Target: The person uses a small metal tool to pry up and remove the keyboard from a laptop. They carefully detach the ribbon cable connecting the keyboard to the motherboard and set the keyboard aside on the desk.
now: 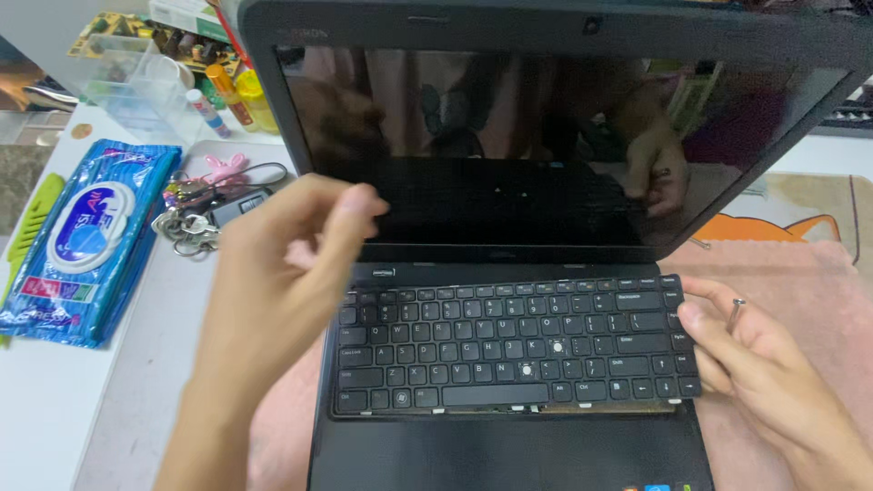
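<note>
- Keyboard [509, 350] sits loose, front edge lifted off laptop [509, 455]; tugging may tear anything attached beneath
- Right hand [764, 373] pinches its edge, gripping a screw [735, 314]
- Left hand [282, 264] hovers slack, holding nothing

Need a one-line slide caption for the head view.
Left hand raised over a black laptop while right hand, a small screw between its fingers, grips the loosened keyboard.

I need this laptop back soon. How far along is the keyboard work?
Done: the keyboard sits loose, its front edge raised off the laptop base. In hand: the right hand holds its right edge and a small metal tool; the left hand hovers by the upper left corner. Left: it is not yet out or seated flat.
</note>
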